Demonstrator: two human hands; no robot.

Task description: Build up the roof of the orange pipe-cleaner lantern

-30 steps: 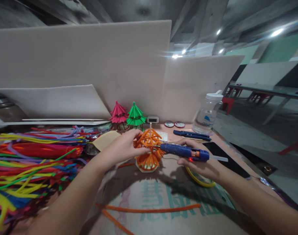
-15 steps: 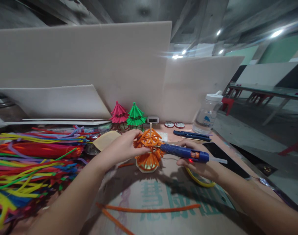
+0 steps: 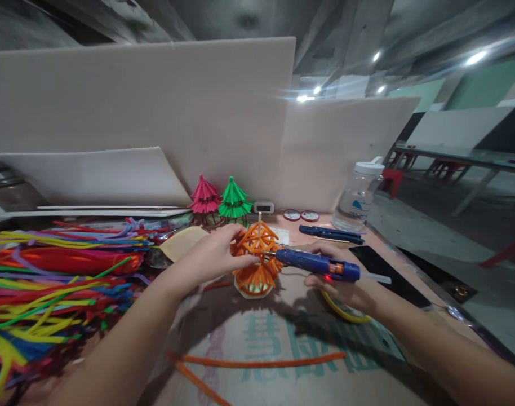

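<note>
An orange pipe-cleaner pagoda [image 3: 257, 277] stands upright in front of me, a thin stick rising from its top. My left hand [image 3: 223, 251] grips its upper left side between thumb and fingers. In my right hand [image 3: 340, 285] is a blue glue gun [image 3: 314, 264] with a red light lit and a clear glue stick [image 3: 378, 278] poking out its back. The gun's nozzle points left and meets the orange frame near my left thumb; any glue there is too small to see. Loose orange pipe cleaners [image 3: 266, 361] lie on the cardboard nearer to me.
Bundles of coloured pipe cleaners [image 3: 63, 282] cover the left side. Behind stand a pink pagoda [image 3: 204, 194], a green pagoda [image 3: 234, 198] and a small digital display [image 3: 263, 207]. To the right are a yellow ring [image 3: 346, 314], dark blue pliers-like tool [image 3: 331, 233], black phone-like slab [image 3: 388, 276] and water jug [image 3: 356, 197].
Almost nothing differs. The view has shifted very slightly; both hands, the glue gun and the orange pagoda keep their places.
</note>
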